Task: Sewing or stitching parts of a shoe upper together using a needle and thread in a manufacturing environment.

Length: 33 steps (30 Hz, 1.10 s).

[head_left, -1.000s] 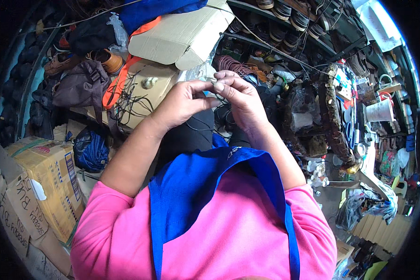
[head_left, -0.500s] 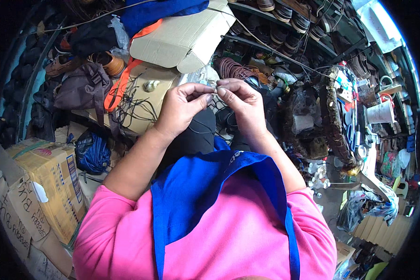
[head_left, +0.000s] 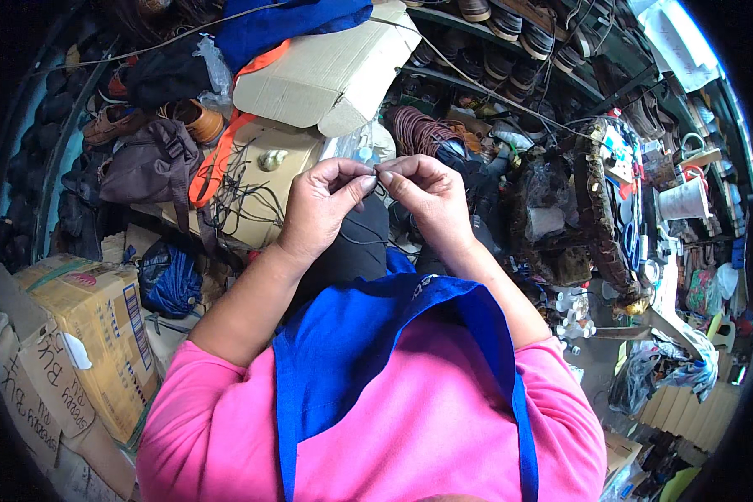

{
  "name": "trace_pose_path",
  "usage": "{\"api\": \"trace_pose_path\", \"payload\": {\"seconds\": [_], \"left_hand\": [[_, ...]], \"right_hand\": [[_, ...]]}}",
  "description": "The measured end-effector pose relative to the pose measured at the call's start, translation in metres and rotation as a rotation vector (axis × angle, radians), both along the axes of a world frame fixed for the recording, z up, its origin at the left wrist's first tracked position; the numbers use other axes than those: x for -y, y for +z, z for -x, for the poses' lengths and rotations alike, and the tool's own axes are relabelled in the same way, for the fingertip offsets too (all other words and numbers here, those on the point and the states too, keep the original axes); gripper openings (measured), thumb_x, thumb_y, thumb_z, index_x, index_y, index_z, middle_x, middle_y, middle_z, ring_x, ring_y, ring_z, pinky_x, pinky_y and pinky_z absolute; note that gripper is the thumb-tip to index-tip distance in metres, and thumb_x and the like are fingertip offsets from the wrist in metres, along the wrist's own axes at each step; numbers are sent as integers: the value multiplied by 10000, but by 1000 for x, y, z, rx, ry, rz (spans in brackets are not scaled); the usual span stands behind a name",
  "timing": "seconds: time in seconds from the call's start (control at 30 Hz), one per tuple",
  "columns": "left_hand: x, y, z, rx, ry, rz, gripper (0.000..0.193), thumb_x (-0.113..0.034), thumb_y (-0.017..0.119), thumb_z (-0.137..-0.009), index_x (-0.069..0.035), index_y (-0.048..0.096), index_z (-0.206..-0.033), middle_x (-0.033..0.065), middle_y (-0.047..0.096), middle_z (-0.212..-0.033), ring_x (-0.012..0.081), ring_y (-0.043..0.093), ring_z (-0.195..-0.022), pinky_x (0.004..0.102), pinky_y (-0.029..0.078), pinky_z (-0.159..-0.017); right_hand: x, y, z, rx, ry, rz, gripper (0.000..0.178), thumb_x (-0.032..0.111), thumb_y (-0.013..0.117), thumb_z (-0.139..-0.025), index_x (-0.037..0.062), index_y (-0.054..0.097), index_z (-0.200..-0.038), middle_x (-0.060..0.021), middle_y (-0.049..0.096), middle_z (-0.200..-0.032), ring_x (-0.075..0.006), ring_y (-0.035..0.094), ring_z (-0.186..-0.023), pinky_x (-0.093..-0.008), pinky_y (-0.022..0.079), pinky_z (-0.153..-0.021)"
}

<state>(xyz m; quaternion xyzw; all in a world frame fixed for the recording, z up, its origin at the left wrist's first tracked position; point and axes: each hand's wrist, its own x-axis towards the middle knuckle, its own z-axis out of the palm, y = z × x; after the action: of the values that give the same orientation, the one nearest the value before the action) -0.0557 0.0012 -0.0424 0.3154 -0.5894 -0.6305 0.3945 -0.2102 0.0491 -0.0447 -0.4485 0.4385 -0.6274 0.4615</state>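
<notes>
Fingertips of your left hand (head_left: 322,201) and right hand (head_left: 427,197) were pinched together on a thin dark thread (head_left: 353,238), raised before your chest so you could see the fine work; its slack looped down over the black item (head_left: 356,251) in your lap.

Boxes around the bench
Printed brown carton (head_left: 84,335) low left; plain flat cardboard box (head_left: 330,71) top centre, under blue cloth.
</notes>
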Motion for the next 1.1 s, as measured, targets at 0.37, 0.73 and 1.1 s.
{"api": "trace_pose_path", "payload": {"seconds": [0.37,0.73,1.1], "left_hand": [[-3,5,0,-140,-85,-174,145,-40,578,-844,-4,587,-984,65,628,-858,130,606,-722,240,493,-655],[-5,7,0,-117,-37,-170,140,-24,596,-827,3,618,-963,65,637,-819,118,601,-705,230,487,-659],[-5,7,1,-95,-28,-135,145,-14,594,-834,24,618,-971,72,636,-867,119,608,-729,235,517,-686]], "right_hand": [[2,1,1,-20,-22,18,76,69,636,-804,-5,628,-787,-41,632,-789,-88,559,-749,-245,454,-697],[-1,5,0,-243,-119,150,46,43,651,-755,5,626,-744,-69,641,-777,-145,594,-753,-271,461,-716],[-1,8,2,-299,-129,137,49,45,656,-723,6,627,-731,-82,643,-777,-155,601,-752,-277,468,-709]]}}
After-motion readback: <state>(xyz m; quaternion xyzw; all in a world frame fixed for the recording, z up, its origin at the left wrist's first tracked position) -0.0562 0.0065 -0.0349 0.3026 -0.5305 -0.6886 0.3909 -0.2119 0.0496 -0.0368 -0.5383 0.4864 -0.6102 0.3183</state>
